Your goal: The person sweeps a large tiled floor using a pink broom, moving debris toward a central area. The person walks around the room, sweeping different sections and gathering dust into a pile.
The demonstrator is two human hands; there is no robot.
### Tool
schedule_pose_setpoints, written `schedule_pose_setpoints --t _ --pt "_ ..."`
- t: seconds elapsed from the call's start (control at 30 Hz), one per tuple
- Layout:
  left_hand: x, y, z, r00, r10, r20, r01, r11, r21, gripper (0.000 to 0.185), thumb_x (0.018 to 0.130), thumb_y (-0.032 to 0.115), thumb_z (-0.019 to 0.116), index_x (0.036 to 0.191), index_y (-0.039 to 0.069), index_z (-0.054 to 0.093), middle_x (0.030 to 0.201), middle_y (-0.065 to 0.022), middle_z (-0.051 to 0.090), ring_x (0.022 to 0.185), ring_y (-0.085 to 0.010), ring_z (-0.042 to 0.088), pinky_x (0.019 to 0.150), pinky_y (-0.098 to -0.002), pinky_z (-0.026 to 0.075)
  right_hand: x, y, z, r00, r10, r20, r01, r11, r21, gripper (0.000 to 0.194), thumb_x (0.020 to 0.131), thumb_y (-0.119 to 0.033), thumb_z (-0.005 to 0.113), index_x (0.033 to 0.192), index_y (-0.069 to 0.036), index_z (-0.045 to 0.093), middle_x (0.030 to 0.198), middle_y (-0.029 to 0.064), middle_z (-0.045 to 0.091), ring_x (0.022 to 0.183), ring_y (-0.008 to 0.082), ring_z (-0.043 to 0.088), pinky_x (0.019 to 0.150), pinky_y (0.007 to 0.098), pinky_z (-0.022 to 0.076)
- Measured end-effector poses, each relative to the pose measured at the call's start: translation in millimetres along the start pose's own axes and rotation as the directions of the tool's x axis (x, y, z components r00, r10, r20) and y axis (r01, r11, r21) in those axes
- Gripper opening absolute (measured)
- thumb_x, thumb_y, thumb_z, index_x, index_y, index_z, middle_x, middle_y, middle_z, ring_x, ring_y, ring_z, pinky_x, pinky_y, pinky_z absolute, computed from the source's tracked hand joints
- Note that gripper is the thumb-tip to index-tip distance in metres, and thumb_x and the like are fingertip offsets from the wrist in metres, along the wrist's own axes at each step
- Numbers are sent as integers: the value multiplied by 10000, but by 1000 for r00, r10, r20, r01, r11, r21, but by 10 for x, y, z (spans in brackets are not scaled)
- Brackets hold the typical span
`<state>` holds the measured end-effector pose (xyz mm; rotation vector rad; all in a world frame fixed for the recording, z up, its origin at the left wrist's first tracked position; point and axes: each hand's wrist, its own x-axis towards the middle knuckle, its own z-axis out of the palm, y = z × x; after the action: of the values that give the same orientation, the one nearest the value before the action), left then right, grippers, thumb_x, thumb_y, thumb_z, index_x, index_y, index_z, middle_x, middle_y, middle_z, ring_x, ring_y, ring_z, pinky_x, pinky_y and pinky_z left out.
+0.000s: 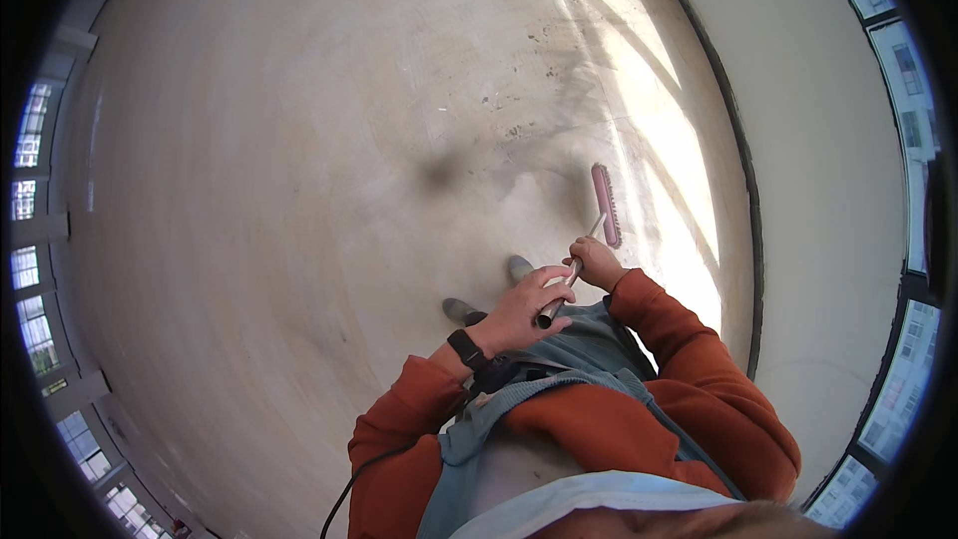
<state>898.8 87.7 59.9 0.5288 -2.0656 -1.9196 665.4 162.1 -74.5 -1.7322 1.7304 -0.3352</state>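
Observation:
A push broom with a pink head [605, 203] and a metal tube handle [572, 274] reaches out in front of me to the right. Its bristle edge faces the sunlit strip near the wall. My left hand [524, 307] grips the handle close to its open upper end. Further down the tube, nearer the broom head, my right hand [597, 262] is closed around it. A black watch [467, 349] sits on my left wrist. The head appears to rest on the floor.
The pale floor [262, 165] bears dark specks and debris [516, 131] ahead of the broom. On the right runs a cream wall [808, 165] with a dark baseboard [748, 165] and windows above. My shoes [458, 310] stand left of the handle. Far left are windows [34, 314] between pillars.

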Motion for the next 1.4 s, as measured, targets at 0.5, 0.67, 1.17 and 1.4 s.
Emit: schedule_pose_setpoints --t 0.5,0.67,1.17,1.4 --pt "1105 -805 513 989 98 -110 -109 989 -104 101 830 30 660 804 1 566 996 -114 665 1057 -314 601 941 -385 459 23 1326 628 833 495 -248 -472 869 146 416 783 -214 744 1051 59 581 1102 297 547 940 446 599 813 454 512" --pt "570 -487 -253 964 -31 -265 69 988 137 48 799 -10 630 798 2 583 885 -131 636 938 -310 614 851 -379 478 994 431 1174 940 269 -211 -174 909 380 183 768 -52 648 931 16 604 1053 226 566 930 414 600 817 436 511" --pt "205 754 -527 989 108 -96 -32 813 582 196 746 133 713 675 68 543 715 -65 569 733 -251 576 787 -380 437 1473 -1120 516 895 -199 -399 380 810 447 191 808 -112 666 951 -22 576 1110 192 579 949 393 593 833 433 498" --pt "116 246 -467 994 57 -93 -40 984 172 143 793 64 707 757 53 569 860 -60 642 997 -262 630 864 -373 473 518 -319 538 947 130 -293 -60 970 236 213 781 -140 704 918 -19 594 1061 218 584 890 418 596 778 462 502"
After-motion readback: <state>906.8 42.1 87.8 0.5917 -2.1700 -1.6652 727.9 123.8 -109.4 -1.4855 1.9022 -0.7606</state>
